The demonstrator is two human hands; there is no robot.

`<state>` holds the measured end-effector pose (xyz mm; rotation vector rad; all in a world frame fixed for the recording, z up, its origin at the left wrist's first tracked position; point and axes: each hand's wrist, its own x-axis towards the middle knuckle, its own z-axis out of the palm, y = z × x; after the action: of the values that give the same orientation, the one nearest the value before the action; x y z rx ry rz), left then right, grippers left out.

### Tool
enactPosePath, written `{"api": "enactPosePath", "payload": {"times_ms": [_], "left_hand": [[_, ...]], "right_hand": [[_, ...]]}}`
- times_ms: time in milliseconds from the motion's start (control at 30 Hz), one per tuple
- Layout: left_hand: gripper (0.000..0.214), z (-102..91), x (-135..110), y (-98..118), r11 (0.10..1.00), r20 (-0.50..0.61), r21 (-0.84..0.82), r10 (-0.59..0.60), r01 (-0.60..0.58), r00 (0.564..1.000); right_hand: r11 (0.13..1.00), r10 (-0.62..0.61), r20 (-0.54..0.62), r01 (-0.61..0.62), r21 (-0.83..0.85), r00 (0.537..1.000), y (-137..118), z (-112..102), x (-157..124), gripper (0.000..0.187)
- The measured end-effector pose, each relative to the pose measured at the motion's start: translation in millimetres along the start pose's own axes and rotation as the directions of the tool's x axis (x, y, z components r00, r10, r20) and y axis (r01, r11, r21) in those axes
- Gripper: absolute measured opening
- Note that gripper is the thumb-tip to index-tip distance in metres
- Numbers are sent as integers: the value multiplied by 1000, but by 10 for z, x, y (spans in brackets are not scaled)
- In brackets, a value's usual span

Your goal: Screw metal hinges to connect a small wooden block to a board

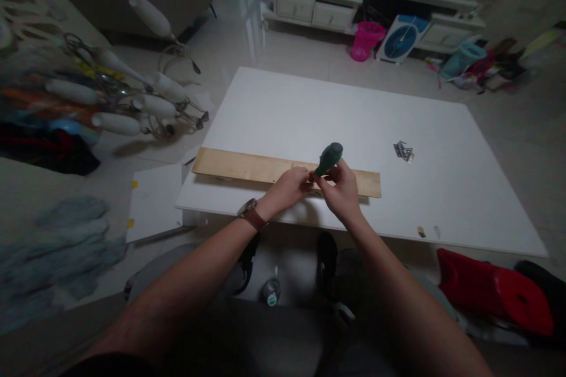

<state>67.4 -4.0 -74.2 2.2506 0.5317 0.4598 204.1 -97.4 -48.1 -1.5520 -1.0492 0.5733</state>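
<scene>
A long wooden strip lies across the near part of a white table. My right hand is closed around a screwdriver with a green handle, held upright over the strip. My left hand, with a brown-strapped watch on the wrist, pinches something small at the screwdriver's tip; what it holds is hidden by the fingers. Both hands meet just above the middle of the strip.
A small pile of metal hardware lies on the table to the right. A red object sits on the floor at right, a bottle between my feet, a white board on the floor left, and a pink basket and fan beyond.
</scene>
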Motion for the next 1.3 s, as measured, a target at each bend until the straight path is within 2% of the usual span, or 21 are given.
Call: {"api": "enactPosePath", "payload": {"times_ms": [400,633,867,1067,1300], "left_hand": [[19,-15,-6,40,1000,-9,11,2,-2,1000],[18,-5,-10,37,1000,-8,25,18,-18,1000],[19,-1,-14,19,1000,-14,-1,21,-21,1000],[18,-50,10,5,999,27,-23,41,-41,999],[16,-16,1,-21,999,-30,-43,8,-10,1000]], "right_hand": [[997,1,-83,-7,-75,997,18,-16,-22,29],[999,-41,-50,39,-32,998,22,-39,-43,25],[995,5,-115,-16,-97,993,78,-56,-24,32],[997,-29,-50,26,-67,998,26,-25,-44,27],[997,-36,-62,31,-73,997,-34,-14,-30,32]]}}
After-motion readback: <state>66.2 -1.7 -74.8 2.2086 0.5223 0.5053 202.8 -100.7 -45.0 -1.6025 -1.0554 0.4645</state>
